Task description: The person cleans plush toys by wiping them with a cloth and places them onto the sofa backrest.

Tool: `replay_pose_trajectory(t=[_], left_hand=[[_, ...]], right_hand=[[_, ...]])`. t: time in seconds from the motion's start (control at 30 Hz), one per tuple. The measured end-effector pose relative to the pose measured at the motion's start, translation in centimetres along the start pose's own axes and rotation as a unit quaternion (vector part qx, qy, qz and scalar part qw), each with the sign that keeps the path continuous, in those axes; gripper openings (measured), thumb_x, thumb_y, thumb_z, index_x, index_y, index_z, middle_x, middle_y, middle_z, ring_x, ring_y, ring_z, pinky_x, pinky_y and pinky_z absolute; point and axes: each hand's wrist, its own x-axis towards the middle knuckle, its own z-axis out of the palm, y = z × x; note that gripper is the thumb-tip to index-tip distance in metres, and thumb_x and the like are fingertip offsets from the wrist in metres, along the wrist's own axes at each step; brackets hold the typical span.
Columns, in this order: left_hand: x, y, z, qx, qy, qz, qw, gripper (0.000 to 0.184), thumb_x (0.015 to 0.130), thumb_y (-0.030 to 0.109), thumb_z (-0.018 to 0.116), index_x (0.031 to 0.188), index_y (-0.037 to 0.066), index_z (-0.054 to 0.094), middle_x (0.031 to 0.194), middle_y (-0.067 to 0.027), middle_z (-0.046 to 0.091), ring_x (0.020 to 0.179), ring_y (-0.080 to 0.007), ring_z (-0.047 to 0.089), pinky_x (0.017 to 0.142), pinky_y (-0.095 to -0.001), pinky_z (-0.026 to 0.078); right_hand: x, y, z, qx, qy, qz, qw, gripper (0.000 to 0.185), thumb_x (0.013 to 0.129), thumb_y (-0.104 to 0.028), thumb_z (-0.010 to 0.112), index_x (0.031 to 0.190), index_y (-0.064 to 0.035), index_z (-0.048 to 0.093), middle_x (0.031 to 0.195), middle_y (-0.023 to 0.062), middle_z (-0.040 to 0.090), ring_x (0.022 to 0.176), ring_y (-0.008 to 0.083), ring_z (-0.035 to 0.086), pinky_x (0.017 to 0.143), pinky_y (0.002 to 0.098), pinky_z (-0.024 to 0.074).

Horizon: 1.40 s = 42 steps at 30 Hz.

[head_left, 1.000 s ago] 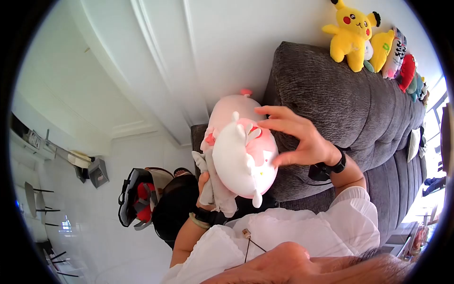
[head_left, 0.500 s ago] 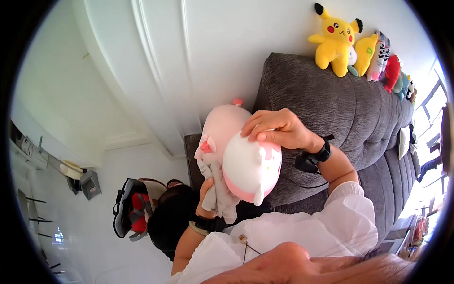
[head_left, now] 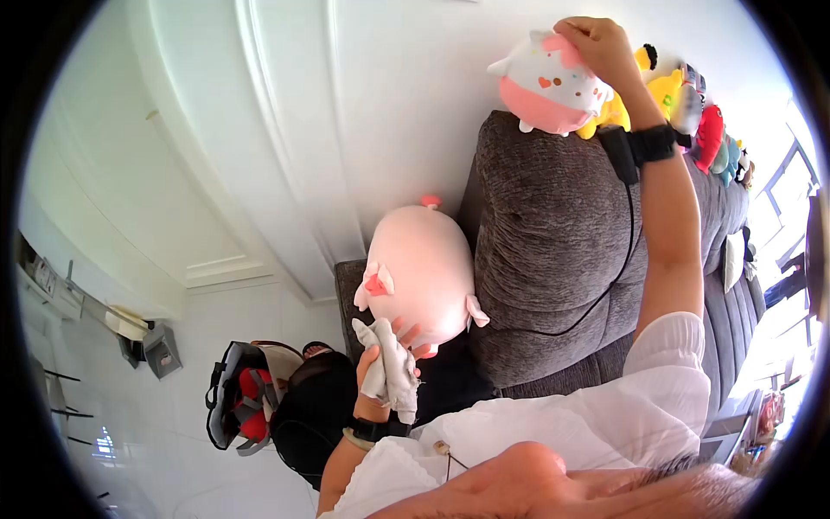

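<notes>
My right hand (head_left: 596, 43) grips the top of a white and pink plush toy (head_left: 549, 91) with small ears and a printed face. That plush rests against the top of the grey sofa backrest (head_left: 562, 225), partly in front of a yellow plush toy (head_left: 616, 114). My left hand (head_left: 372, 368) is closed around a crumpled whitish cloth (head_left: 391, 368), some fingers spread behind it. Just beyond these fingers, a large pink pig plush (head_left: 419, 268) lies on the sofa's near end; whether the fingers touch it I cannot tell.
More plush toys, one a red one (head_left: 710, 138), line the backrest's top. On the floor stand a bag with red and grey parts (head_left: 246, 402) and a grey box (head_left: 162, 350). A black cable (head_left: 618, 285) hangs from my right wrist strap.
My right hand has carried the white and pink plush up and right to the backrest's top. The pig plush is now uncovered. My left hand, still holding the cloth, has shifted slightly.
</notes>
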Motion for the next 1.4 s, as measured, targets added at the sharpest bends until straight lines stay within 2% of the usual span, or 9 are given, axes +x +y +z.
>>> replay_pose_trajectory(t=[0.43, 0.83, 0.93, 1.03, 1.13, 1.2, 1.3, 1.33, 1.4], left_hand=[[-0.7, 0.2, -2.5, -0.047, -0.005, 0.009, 0.999, 0.069, 0.094, 0.039, 0.061, 0.153, 0.013, 0.037, 0.148, -0.0183, 0.046, 0.124, -0.0393, 0.057, 0.083, -0.0486, 0.059], [-1.0, 0.1, -2.2, -0.034, 0.053, 0.025, 0.998, 0.067, 0.092, 0.038, 0.063, 0.148, 0.009, 0.042, 0.14, -0.0187, 0.053, 0.115, -0.0378, 0.062, 0.08, -0.0474, 0.059], [-1.2, 0.2, -2.3, -0.027, 0.057, 0.028, 0.998, 0.067, 0.092, 0.038, 0.063, 0.148, 0.008, 0.042, 0.139, -0.0182, 0.053, 0.114, -0.037, 0.063, 0.08, -0.0467, 0.059], [-1.3, 0.4, -2.0, -0.026, 0.058, 0.035, 0.997, 0.068, 0.092, 0.039, 0.063, 0.148, 0.008, 0.041, 0.138, -0.0174, 0.054, 0.114, -0.036, 0.062, 0.08, -0.0465, 0.059], [-1.5, 0.7, -2.0, -0.006, 0.063, 0.046, 0.997, 0.068, 0.092, 0.04, 0.063, 0.148, 0.01, 0.042, 0.137, -0.0154, 0.055, 0.115, -0.0345, 0.061, 0.082, -0.0467, 0.058], [-1.7, 1.0, -2.4, 0.013, 0.061, 0.055, 0.997, 0.068, 0.092, 0.043, 0.064, 0.149, 0.012, 0.043, 0.138, -0.0127, 0.054, 0.118, -0.0333, 0.059, 0.085, -0.0463, 0.056], [-1.8, 1.2, -1.8, 0.038, 0.082, 0.086, 0.992, 0.066, 0.093, 0.043, 0.064, 0.147, 0.012, 0.043, 0.136, -0.012, 0.055, 0.117, -0.0321, 0.059, 0.087, -0.0469, 0.056], [-1.9, 1.4, -1.6, 0.048, 0.089, 0.095, 0.99, 0.063, 0.095, 0.043, 0.062, 0.147, 0.012, 0.042, 0.135, -0.0117, 0.055, 0.118, -0.0311, 0.058, 0.094, -0.0475, 0.053], [-2.0, 1.5, -0.1, 0.062, 0.107, 0.127, 0.984, 0.057, 0.098, 0.038, 0.06, 0.145, 0.009, 0.043, 0.135, -0.0116, 0.057, 0.119, -0.0289, 0.058, 0.098, -0.0473, 0.052]], right_hand=[[4.2, 5.1, 6.7, 0.081, 0.039, -0.034, 0.995, 0.032, 0.095, -0.033, 0.065, 0.111, -0.0063, 0.076, 0.092, 0.0071, 0.076, 0.08, 0.0114, 0.068, 0.077, 0.0281, 0.055], [4.6, 3.9, 7.7, 0.032, 0.091, 0.002, 0.995, 0.044, 0.09, -0.047, 0.068, 0.117, -0.0122, 0.074, 0.088, 0.0114, 0.076, 0.079, 0.0227, 0.071, 0.077, 0.0357, 0.0567], [3.8, 2.3, 6.5, 0.053, 0.098, 0.066, 0.991, 0.044, 0.09, -0.042, 0.07, 0.12, -0.0101, 0.072, 0.094, 0.0135, 0.075, 0.082, 0.0232, 0.072, 0.077, 0.0353, 0.0563], [4.9, 5.7, 8.0, -0.085, 0.264, -0.065, 0.959, 0.067, 0.082, -0.019, 0.077, 0.142, -0.0108, 0.051, 0.124, 0.0173, 0.063, 0.105, 0.0329, 0.059, 0.097, 0.0426, 0.0485], [1.5, 0.7, 6.3, 0.124, 0.271, 0.014, 0.954, 0.068, 0.086, -0.025, 0.076, 0.145, -0.0119, 0.047, 0.138, 0.0186, 0.058, 0.121, 0.039, 0.055, 0.099, 0.0473, 0.0476], [-3.4, -4.4, 5.4, 0.141, 0.349, -0.107, 0.92, 0.037, 0.09, -0.033, 0.073, 0.117, -0.0084, 0.071, 0.095, 0.0128, 0.075, 0.079, 0.0237, 0.072, 0.074, 0.0347, 0.056], [-15.6, -13.1, 4.6, 0.241, 0.103, -0.1, 0.96, 0.018, 0.085, -0.004, 0.067, 0.102, -0.0032, 0.071, 0.086, 0.0083, 0.072, 0.081, 0.0236, 0.069, 0.072, 0.0332, 0.0539], [-18.3, -13.6, 5.7, 0.258, -0.001, -0.198, 0.946, 0.021, 0.08, -0.007, 0.074, 0.101, -0.0046, 0.072, 0.088, 0.0092, 0.072, 0.081, 0.0249, 0.068, 0.072, 0.0348, 0.054], [-24.2, -16.1, 8.9, 0.374, -0.248, -0.177, 0.876, 0.038, 0.078, -0.022, 0.083, 0.11, -0.0045, 0.072, 0.101, 0.0116, 0.072, 0.093, 0.0315, 0.069, 0.081, 0.0389, 0.0551]])
